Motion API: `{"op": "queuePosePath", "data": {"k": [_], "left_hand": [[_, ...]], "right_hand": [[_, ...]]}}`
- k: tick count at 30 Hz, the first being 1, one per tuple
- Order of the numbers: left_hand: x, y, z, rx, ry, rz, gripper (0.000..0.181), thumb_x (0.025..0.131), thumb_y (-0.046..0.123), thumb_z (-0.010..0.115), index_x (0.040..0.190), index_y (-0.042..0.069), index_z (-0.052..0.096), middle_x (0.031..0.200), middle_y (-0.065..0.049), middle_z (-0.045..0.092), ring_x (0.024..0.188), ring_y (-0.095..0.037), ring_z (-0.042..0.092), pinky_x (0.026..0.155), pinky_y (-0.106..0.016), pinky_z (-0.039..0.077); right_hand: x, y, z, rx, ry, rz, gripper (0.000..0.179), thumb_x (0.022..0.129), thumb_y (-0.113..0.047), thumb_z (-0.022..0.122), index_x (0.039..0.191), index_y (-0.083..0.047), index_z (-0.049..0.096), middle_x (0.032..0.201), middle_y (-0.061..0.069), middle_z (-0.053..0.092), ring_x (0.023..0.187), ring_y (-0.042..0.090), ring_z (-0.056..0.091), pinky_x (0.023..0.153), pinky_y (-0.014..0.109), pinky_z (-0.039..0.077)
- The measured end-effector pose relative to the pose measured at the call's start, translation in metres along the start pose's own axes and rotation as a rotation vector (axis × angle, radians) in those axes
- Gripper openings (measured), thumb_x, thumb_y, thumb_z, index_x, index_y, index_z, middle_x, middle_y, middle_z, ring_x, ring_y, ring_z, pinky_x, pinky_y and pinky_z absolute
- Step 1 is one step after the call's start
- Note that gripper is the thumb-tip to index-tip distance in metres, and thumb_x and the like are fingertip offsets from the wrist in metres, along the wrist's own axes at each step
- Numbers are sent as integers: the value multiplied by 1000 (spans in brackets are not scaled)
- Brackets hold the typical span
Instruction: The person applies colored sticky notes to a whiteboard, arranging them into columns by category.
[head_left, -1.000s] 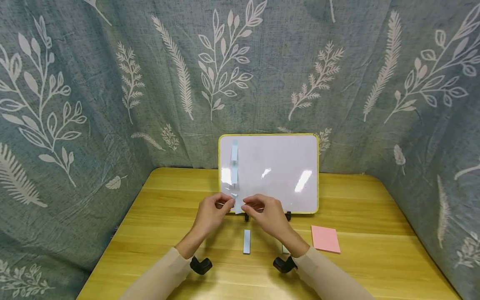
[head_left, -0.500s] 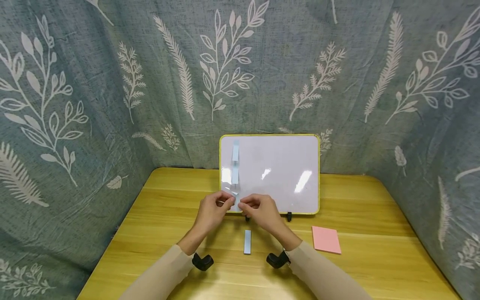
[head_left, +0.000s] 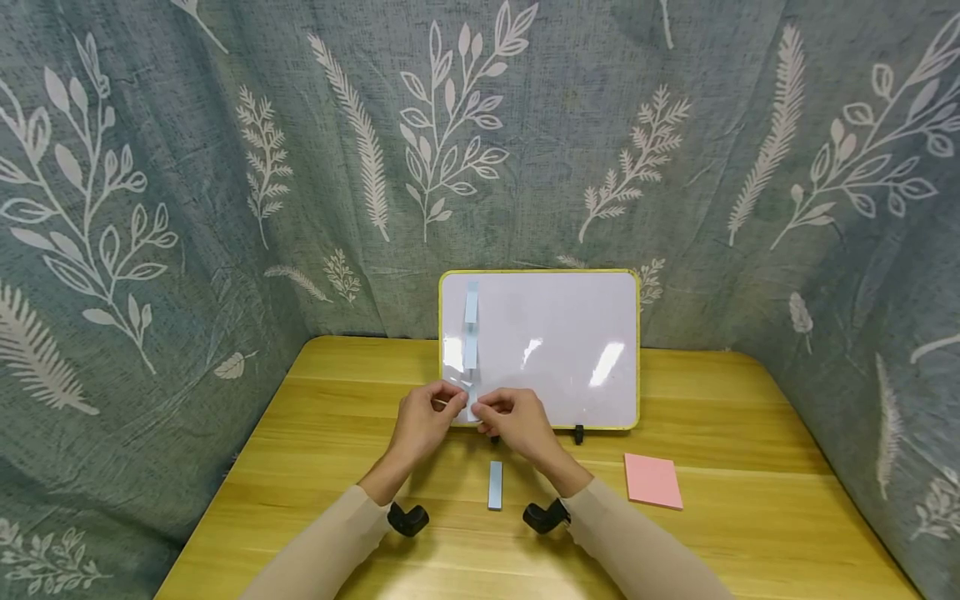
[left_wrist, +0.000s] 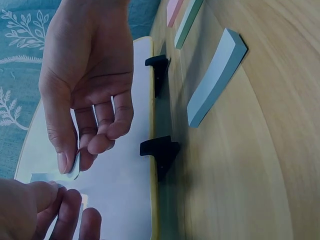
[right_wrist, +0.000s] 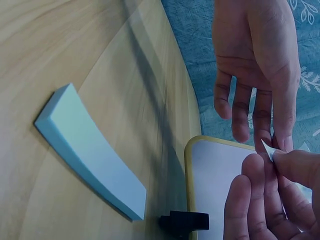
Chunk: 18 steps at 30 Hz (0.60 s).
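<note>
A pale blue sticky-note strip (head_left: 472, 409) is pinched between both hands, in front of the lower left of a whiteboard (head_left: 555, 350). My left hand (head_left: 426, 419) holds it by its upper left side with thumb and fingertips. From the right, my right hand (head_left: 519, 421) pinches its lower part; the strip's end (right_wrist: 268, 149) curls up by the thumb in the right wrist view. Above, two blue strips (head_left: 471, 307) (head_left: 470, 350) hang in a column on the board. A narrow blue sticky-note pad (head_left: 495, 486) lies on the table between the forearms.
A square pink sticky-note pad (head_left: 653, 481) lies right of the right forearm. The left wrist view shows a green pad (left_wrist: 189, 22), hidden in the head view. Black stand feet (head_left: 579, 433) carry the board. Patterned curtain (head_left: 360, 208) surrounds the wooden table (head_left: 720, 433).
My right hand has moved left toward the left hand and now pinches the strip's lower part. The right forearm has shifted left, covering the green pad. The left hand is nearly still.
</note>
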<state>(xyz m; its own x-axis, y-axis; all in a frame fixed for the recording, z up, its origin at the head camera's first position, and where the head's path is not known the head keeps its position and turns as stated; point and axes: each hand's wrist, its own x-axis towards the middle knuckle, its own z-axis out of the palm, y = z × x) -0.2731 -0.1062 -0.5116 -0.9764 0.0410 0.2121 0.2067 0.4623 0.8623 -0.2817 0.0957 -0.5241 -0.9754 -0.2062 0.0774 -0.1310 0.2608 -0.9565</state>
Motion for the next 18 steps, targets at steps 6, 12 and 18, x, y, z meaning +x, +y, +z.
{"op": "queuePosePath", "data": {"k": [6, 12, 18], "left_hand": [[4, -1, 0, 22, 33, 4, 14, 113, 26, 80, 114, 13, 88, 112, -7, 88, 99, -23, 82, 84, -36, 67], [9, -4, -3, 60, 105, 34, 15, 112, 28, 83, 118, 15, 87, 115, -5, 88, 98, -25, 83, 85, -39, 69], [13, -6, -5, 108, 209, 64, 34, 105, 28, 92, 133, 12, 82, 130, -12, 82, 108, -35, 80, 93, -50, 67]], "right_hand": [[5, 5, 2, 16, 10, 28, 21, 111, -20, 83, 119, -1, 87, 99, 16, 88, 93, 45, 87, 85, 53, 74], [8, 6, 5, 45, 38, 75, 19, 110, -17, 84, 117, -1, 88, 99, 17, 88, 85, 33, 87, 82, 48, 74], [9, 7, 8, 70, 82, 107, 16, 109, -16, 85, 115, -1, 88, 97, 15, 89, 83, 30, 87, 80, 46, 74]]}}
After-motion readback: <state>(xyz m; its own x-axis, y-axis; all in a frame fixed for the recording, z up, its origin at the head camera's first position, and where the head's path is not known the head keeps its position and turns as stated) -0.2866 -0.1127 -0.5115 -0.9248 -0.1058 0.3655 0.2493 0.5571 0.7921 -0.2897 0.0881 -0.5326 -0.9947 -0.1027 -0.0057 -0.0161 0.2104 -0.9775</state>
